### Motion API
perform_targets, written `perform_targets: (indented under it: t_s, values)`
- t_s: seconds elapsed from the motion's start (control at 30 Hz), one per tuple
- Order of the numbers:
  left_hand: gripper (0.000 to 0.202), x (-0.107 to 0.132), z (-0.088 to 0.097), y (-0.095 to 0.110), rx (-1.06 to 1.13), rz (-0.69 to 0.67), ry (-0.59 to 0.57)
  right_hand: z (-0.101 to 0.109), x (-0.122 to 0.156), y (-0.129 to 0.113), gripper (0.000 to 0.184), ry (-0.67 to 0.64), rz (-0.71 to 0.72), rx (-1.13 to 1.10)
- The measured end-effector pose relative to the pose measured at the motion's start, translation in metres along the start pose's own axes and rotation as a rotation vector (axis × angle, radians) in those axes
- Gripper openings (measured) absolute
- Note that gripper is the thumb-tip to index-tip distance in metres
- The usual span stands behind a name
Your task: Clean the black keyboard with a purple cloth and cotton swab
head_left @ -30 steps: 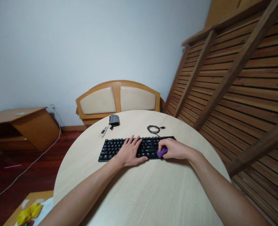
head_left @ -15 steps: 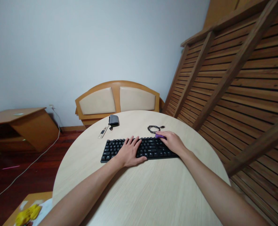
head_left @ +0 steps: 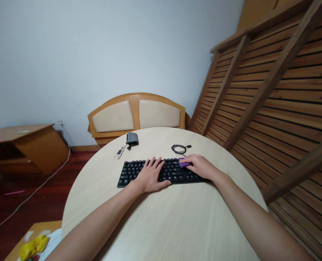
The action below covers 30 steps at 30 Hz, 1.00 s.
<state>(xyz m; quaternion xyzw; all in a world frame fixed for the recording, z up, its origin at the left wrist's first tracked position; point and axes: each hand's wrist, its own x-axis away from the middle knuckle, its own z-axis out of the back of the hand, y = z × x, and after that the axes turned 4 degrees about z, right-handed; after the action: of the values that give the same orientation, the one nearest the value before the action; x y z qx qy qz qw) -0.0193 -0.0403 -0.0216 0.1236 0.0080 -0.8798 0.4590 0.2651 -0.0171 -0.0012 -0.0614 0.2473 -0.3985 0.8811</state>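
The keyboard (head_left: 174, 173) lay on the round table (head_left: 166, 221), and the step in hand looked like wiping its keys. The right hand (head_left: 202, 167) was closed on a purple cloth (head_left: 183, 164), its fingers curled over it at the right part of the keyboard, near the back edge. The left hand (head_left: 150, 178) was open, palm down and fingers spread, resting across the keyboard's middle as if to steady it; it gripped nothing that could be seen. The next move seemed to call for light, even pressure on the cloth while the flat hand stopped the keyboard from sliding.

Just behind the keyboard's right half lay a coiled black cable (head_left: 179, 153) with a plug at its end. Behind its left end sat a grey pouch (head_left: 133, 139), with a thin flat packet (head_left: 119, 152) between pouch and keyboard.

No brand could be read anywhere. The keys bore pale marks too small to make out, and any print on the packet was equally unclear.
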Motion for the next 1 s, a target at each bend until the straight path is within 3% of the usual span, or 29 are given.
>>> perform_targets:
  t_s: [0.17,0.37,0.6,0.73,0.9,1.0]
  values:
    - [0.094,0.000,-0.001,-0.001,-0.001,0.000,-0.005,0.008,0.005,-0.010,0.023,-0.027,-0.009,-0.082]
    - [0.090,0.000,0.006,0.003,0.020,0.005,0.001,0.005,0.003,-0.027,0.018,0.080,0.019,-0.198]
    - [0.046,-0.001,0.019,0.025,0.268,-0.056,0.187,-0.004,-0.004,-0.052,0.021,0.033,0.042,-0.342]
    - [0.025,-0.002,0.017,0.031,0.409,0.050,0.229,-0.007,-0.004,-0.059,0.024,0.013,0.006,-0.358]
    - [0.020,-0.005,0.011,0.029,0.593,0.173,0.272,-0.014,-0.003,-0.055,0.040,0.112,-0.060,-0.463]
    - [0.018,-0.006,0.009,0.026,0.631,0.191,0.311,-0.018,-0.004,-0.052,0.038,0.198,-0.102,-0.503]
